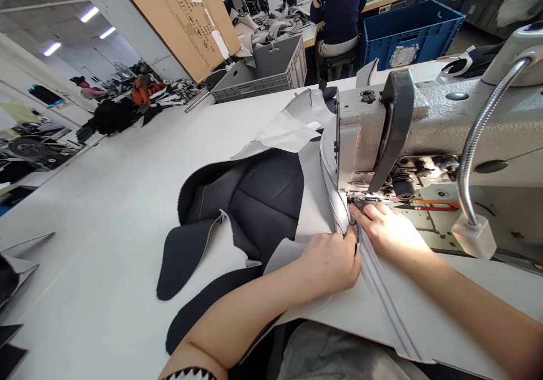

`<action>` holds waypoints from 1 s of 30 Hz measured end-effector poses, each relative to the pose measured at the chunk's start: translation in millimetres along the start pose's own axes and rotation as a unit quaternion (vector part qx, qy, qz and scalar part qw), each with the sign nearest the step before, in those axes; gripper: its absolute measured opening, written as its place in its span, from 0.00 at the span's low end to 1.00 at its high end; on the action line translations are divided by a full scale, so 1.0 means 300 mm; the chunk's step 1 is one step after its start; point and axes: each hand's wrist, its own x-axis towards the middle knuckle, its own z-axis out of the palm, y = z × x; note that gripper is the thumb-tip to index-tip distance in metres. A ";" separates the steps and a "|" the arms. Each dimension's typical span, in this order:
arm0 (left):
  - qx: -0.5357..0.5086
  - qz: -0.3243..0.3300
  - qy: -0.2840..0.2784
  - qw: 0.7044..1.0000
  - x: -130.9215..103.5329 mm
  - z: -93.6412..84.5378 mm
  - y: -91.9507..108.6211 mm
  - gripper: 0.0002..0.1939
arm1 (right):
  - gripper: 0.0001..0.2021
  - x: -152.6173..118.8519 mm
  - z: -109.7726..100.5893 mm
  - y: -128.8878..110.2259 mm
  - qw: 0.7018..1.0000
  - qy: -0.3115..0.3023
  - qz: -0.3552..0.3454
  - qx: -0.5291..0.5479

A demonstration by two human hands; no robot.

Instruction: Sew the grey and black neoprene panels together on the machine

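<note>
A black and grey sewn cover [271,199] lies spread on the white table, its grey edge running under the head of a sewing machine [365,120]. My left hand [333,258] has its fingers closed on that edge, just in front of the needle area. Close to the presser foot, my right hand [382,227] presses on the edge with its index finger stretched out and the other fingers curled. A pale zipper strip [388,306] trails from between my hands toward the table's front edge. The needle itself is hard to make out.
Red-handled snips [436,206] rest on the machine bed. A metal gooseneck lamp [470,159] hangs right of my right hand. Behind the table stand a grey crate [263,77], a blue crate [411,35], a cardboard box [182,18] and a seated person [341,7]. Dark pieces [11,278] lie far left.
</note>
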 end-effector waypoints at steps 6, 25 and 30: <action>0.027 -0.023 0.025 0.999 0.054 -0.008 -0.005 0.26 | 0.20 -0.017 0.022 0.031 0.998 0.040 0.004 0.054; 0.047 -0.042 0.045 0.997 0.077 -0.018 -0.001 0.22 | 0.22 -0.018 -0.008 0.019 0.999 -0.028 -0.028 0.028; 0.061 -0.045 0.067 0.995 0.105 -0.024 -0.006 0.20 | 0.23 -0.006 -0.020 0.016 0.999 -0.044 0.003 0.030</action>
